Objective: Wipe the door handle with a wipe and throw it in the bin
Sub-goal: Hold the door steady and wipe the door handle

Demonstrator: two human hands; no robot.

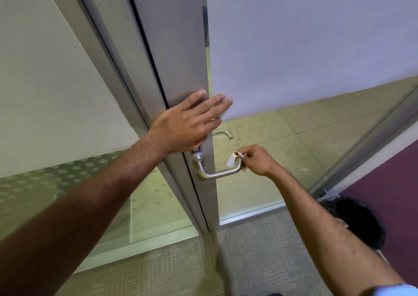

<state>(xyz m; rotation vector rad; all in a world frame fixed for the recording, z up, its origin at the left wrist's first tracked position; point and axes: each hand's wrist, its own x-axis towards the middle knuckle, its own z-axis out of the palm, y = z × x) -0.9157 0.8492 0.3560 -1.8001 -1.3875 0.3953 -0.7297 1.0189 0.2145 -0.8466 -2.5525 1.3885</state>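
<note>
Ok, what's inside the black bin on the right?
The bin shows a dark liner and a pale scrap near its rim beside the right forearm. That arm covers part of the opening, and the dark interior hides anything deeper.

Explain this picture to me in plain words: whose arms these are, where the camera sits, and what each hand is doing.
There is no machine here. A person wears one wide-angle camera on the head, so you look down along their own two bare arms. The left hand lies flat and open against the metal door edge, holding nothing. The right hand pinches a small wipe against the outer end of the steel door handle. A dark bin stands on the floor at lower right, partly hidden by the right arm.
</note>
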